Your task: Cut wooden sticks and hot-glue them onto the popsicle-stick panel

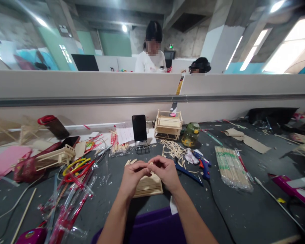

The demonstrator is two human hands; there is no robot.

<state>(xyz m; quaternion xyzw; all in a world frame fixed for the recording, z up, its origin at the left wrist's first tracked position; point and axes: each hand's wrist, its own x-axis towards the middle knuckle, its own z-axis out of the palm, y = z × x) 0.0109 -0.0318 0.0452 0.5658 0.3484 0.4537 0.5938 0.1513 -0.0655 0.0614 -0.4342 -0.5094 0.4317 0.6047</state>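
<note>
My left hand (135, 173) and my right hand (165, 170) meet fingertip to fingertip, both closed in a pinch. Whatever lies between the fingers is too small to make out. Just under them is a flat panel of wooden sticks (148, 188), partly covered by my hands. A few short sticks (130, 162) show behind my left hand. Beyond my right hand lies a loose pile of short wooden sticks (175, 148). Close to its right are blue-handled pliers (189, 173) and a blue glue gun (204, 166).
A phone (139, 127) on a wire stand, a small stick-built shelf (168, 123) and a green jar (191, 134) stand at the back. Bagged sticks (232, 166) lie right. Plastic wrappers (68, 200) and cables clutter the left. Two people are beyond the partition (91, 83).
</note>
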